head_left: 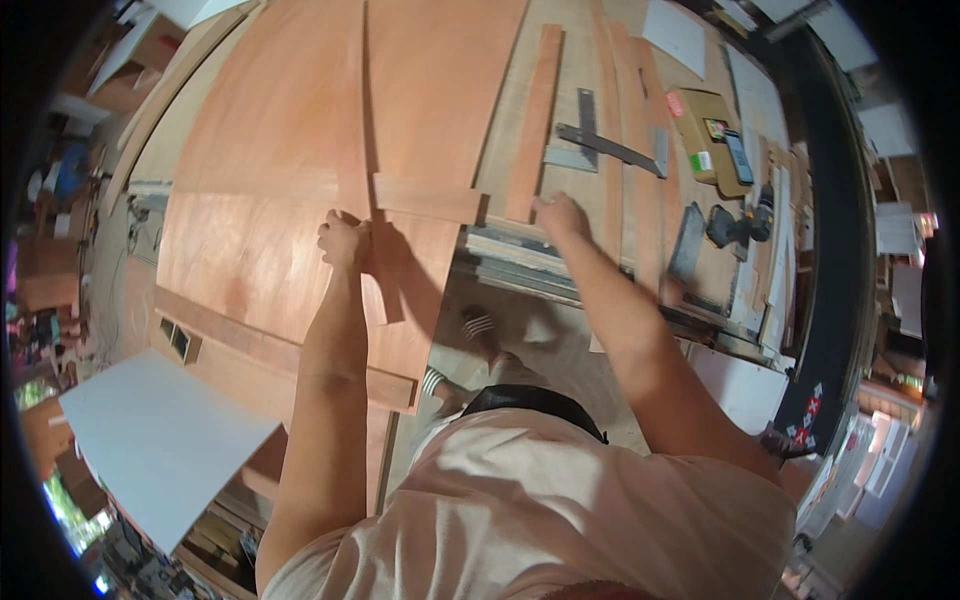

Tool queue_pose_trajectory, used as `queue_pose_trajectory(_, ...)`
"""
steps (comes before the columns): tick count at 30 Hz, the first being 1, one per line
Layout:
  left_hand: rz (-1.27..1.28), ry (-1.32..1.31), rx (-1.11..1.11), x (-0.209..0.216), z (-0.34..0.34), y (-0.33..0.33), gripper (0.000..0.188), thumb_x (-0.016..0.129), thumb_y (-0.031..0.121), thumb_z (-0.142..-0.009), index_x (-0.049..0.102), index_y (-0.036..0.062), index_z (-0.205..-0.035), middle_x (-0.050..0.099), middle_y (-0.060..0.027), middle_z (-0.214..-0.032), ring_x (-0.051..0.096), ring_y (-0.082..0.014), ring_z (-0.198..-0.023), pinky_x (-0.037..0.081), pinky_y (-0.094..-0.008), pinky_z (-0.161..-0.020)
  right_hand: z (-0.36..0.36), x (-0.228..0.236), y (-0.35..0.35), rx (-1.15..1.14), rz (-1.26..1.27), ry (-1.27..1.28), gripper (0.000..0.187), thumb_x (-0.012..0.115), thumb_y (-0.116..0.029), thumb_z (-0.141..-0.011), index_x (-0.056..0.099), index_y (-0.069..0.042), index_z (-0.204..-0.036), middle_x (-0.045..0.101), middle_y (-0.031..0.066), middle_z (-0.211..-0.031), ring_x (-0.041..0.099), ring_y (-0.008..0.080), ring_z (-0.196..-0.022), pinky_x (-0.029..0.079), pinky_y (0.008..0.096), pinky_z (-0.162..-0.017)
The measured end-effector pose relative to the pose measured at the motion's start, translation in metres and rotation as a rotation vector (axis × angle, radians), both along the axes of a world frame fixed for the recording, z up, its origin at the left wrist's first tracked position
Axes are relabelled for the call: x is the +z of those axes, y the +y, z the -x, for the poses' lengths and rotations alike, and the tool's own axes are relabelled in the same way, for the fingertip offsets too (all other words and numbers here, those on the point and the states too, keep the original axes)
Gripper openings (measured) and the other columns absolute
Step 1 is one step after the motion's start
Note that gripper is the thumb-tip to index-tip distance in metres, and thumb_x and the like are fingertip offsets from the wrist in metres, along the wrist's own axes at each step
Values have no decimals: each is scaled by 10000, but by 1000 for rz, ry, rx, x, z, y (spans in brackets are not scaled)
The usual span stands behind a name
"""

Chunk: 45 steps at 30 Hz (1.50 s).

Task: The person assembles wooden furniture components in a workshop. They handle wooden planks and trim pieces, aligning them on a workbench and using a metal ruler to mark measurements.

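A large reddish-brown plywood sheet [250,130] lies in front of me and to the left. Along it runs a long thin wooden strip [354,110], which casts a shadow to its right. My left hand [343,241] is closed on this strip toward its near end. A short crosswise wooden strip [430,197] lies just right of it, and another crosswise strip [290,345] is near the sheet's front edge. My right hand [562,216] is at the near end of a separate wooden strip [539,110] on the workbench, its fingers curled together against that end.
On the workbench [508,150] at right lie two metal squares [615,148], more long strips [632,120], an open cardboard box [708,140] and a cordless drill [745,222]. A white panel [170,440] stands lower left. A gap with floor [540,340] separates sheet and bench near my feet.
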<state>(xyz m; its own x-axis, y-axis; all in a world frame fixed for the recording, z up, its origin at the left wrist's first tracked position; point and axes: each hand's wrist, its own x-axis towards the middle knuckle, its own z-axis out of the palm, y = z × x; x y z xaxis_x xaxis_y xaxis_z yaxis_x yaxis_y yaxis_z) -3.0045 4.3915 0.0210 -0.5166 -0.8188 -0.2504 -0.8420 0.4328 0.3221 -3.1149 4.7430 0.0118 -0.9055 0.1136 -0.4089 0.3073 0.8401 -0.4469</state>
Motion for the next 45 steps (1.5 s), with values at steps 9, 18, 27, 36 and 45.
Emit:
queue_pose_trajectory(9, 95, 442, -199, 14, -194, 53, 612, 759, 239, -821, 501, 1, -1322, 341, -333, -1437, 372, -484, -1321, 357, -498, -1088, 75, -94, 8, 72, 259, -36, 451, 627, -406, -896, 647, 0, -1090, 699, 147, -977, 674, 328, -929, 497, 439, -834)
queue_pose_trajectory(18, -170, 456, 267, -16, -389, 107, 409, 649, 156, -902, 532, 0, -1261, 449, -217, -1334, 506, -344, -1186, 437, -427, -995, 71, -15, 2, -688, 892, -59, 474, 630, -393, -918, 639, -2, -1187, 643, 194, -1196, 640, 289, -1021, 486, 409, -918)
queue_pose_trajectory(27, -367, 566, 492, -38, -413, 112, 452, 701, 196, -855, 592, -12, -1242, 613, -207, -1229, 628, -321, -1066, 509, -389, -908, -18, 72, 116, 409, 360, 595, 347, 693, -229, -902, 640, 54, -1095, 679, 95, -904, 605, 156, -836, 479, 310, -780)
queue_pose_trajectory(36, -441, 503, 652, -55, -414, 187, 627, 783, 192, -749, 569, 41, -1318, 673, -175, -1121, 671, -301, -995, 532, -383, -846, -55, 159, 18, 1569, 168, 625, 319, 827, -210, -720, 546, -62, -756, 507, 98, -646, 540, 282, -608, 420, 379, -542)
queue_pose_trajectory(45, -390, 665, 1103, -77, -388, 227, 650, 769, 93, -759, 485, -24, -1331, 689, -163, -1066, 683, -258, -944, 542, -362, -801, 19, 108, -103, 2375, 130, 452, 327, 813, -229, -696, 509, -126, -756, 540, 58, -722, 564, 287, -707, 468, 401, -597)
